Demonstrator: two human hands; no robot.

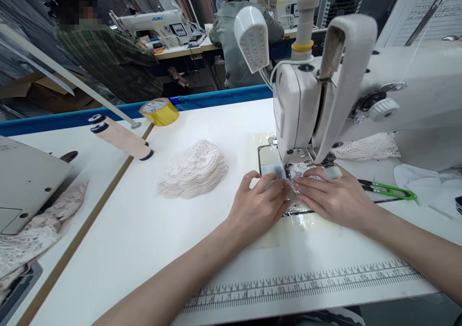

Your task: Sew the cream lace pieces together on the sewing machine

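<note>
A small piece of pale lace (295,170) lies under the presser foot of the white sewing machine (294,107). My left hand (260,200) is at the left of the needle area, its fingers bent and closed on the near edge of the lace. From the other side, my right hand (334,197) rests with fingers stretched out flat over the lace, their tips close to my left fingertips. Both hands partly cover the piece and the metal needle plate (269,165). Left of them, a pile of scalloped lace pieces (195,169) lies on the white table (173,239).
Green thread snips (393,191) lie right of my right hand. More lace (371,147) sits behind the machine arm. Yellow tape (160,112) and pink thread cones (122,137) stand at the back left. A printed ruler (288,290) runs along the front edge. Two people work beyond.
</note>
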